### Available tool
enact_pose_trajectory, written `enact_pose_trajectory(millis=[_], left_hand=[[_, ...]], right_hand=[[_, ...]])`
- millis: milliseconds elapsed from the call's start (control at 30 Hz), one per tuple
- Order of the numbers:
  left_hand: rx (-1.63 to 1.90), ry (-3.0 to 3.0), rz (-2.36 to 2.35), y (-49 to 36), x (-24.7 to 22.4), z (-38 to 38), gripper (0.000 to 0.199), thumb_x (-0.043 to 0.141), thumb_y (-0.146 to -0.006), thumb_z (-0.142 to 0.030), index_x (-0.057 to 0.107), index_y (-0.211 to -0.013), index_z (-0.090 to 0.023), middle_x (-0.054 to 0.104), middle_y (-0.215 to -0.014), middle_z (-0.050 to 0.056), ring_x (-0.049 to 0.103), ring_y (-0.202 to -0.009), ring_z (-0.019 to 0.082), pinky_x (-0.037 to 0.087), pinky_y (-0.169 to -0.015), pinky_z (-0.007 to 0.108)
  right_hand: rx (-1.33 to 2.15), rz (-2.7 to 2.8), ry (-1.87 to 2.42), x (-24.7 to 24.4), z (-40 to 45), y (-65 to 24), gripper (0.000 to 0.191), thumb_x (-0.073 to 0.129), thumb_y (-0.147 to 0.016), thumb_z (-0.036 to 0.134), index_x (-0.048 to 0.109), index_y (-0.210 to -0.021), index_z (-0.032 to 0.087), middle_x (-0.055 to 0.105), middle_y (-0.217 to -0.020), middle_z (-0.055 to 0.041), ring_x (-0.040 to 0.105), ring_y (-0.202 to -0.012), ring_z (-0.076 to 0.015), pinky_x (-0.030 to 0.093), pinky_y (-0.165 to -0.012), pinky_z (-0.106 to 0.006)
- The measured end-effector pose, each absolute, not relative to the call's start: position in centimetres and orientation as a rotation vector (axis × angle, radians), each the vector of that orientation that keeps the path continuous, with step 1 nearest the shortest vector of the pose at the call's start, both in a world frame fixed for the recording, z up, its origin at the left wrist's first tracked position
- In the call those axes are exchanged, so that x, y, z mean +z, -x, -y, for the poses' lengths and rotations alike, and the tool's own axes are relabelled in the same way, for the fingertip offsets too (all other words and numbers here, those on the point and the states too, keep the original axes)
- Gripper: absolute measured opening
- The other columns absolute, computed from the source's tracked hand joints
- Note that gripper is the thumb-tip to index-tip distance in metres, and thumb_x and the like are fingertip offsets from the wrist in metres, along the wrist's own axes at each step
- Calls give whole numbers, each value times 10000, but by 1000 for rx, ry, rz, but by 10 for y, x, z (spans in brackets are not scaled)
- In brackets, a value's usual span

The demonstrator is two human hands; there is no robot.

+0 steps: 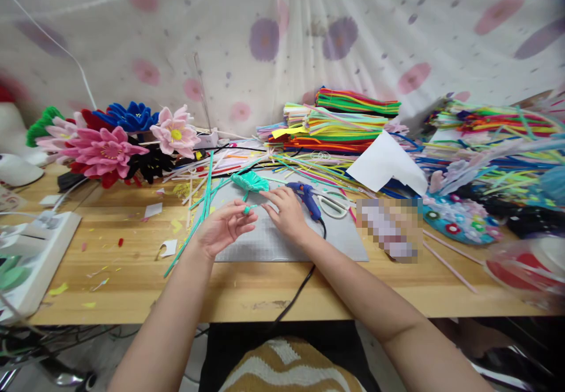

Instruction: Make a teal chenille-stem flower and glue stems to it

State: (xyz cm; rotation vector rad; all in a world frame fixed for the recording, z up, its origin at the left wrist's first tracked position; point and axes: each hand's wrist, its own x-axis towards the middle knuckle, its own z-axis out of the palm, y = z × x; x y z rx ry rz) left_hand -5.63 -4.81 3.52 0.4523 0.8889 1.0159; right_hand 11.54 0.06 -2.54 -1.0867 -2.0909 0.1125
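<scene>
In the head view, my left hand [225,225] pinches a small teal pipe-cleaner piece [248,210] between thumb and fingertips, its other fingers loosely curled. My right hand [286,211] is just to the right, palm down, with fingers stretched out and apart. Its fingertips come close to the small piece and to a larger teal pipe-cleaner shape [250,180], fluffy and fan-like, lying behind both hands. Whether they touch either one I cannot tell. Under the hands lies a grey cutting mat [247,252]. Several teal pipe cleaners [207,189] lie along its left side.
A blue glue gun [305,198] and white-handled scissors [334,205] lie right of my hands. Pipe-cleaner flowers [103,152] stand back left. Pipe-cleaner bundles [344,122] are stacked behind, near white paper [388,162]. A power strip [48,262] sits at left; a black cord [300,291] crosses the front edge.
</scene>
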Motion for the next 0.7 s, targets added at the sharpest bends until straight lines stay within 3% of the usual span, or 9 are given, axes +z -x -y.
enact_pose_trajectory(millis=[167, 233, 333, 400, 467, 700], left_hand=[[1111, -593, -831, 80, 58, 55, 68, 626, -692, -145, 558, -686, -148, 627, -647, 14, 635, -578, 122, 515, -481, 186], [1221, -663, -874, 83, 61, 52, 110, 660, -665, -149, 555, -696, -147, 634, -659, 12, 645, -621, 130, 525, -530, 195], [1423, -696, -998, 74, 53, 40, 222, 697, -610, -114, 561, -779, -160, 653, -693, 11, 655, -725, 153, 536, -639, 249], [1443, -643, -1057, 64, 41, 31, 300, 704, -587, -104, 584, -855, -167, 659, -727, 11, 646, -736, 138, 527, -667, 259], [1456, -592, -1108, 53, 28, 25, 247, 713, -588, -160, 618, -816, -149, 650, -727, 12, 623, -676, 106, 514, -663, 245], [1585, -703, -1188, 30, 8, 22, 265, 769, -507, -275, 655, -695, -126, 642, -705, 21, 595, -658, 114, 496, -701, 292]], right_hand=[[19, 1872, 1076, -8, 7, -110, 408, 505, -815, 273, 483, -1215, 194, 430, -1290, -109, 312, -1244, -241, 283, -1019, -443], [105, 1841, 1051, -5, 3, -106, 355, 514, -809, 280, 515, -1153, 194, 488, -1221, -109, 381, -1191, -230, 302, -1004, -432], [425, 1821, 1021, -7, -8, -100, 169, 523, -799, 286, 590, -923, 191, 606, -954, -71, 535, -950, -187, 414, -876, -362], [665, 1782, 1000, -9, -13, -96, 113, 523, -792, 279, 584, -802, 184, 610, -820, -38, 564, -800, -152, 456, -758, -302], [810, 1760, 960, -8, -15, -94, 105, 525, -786, 267, 576, -781, 175, 602, -783, -23, 564, -736, -129, 459, -690, -262], [611, 1980, 924, 10, -7, -100, 97, 555, -790, 238, 615, -821, 169, 621, -800, -27, 549, -721, -114, 422, -697, -242]])
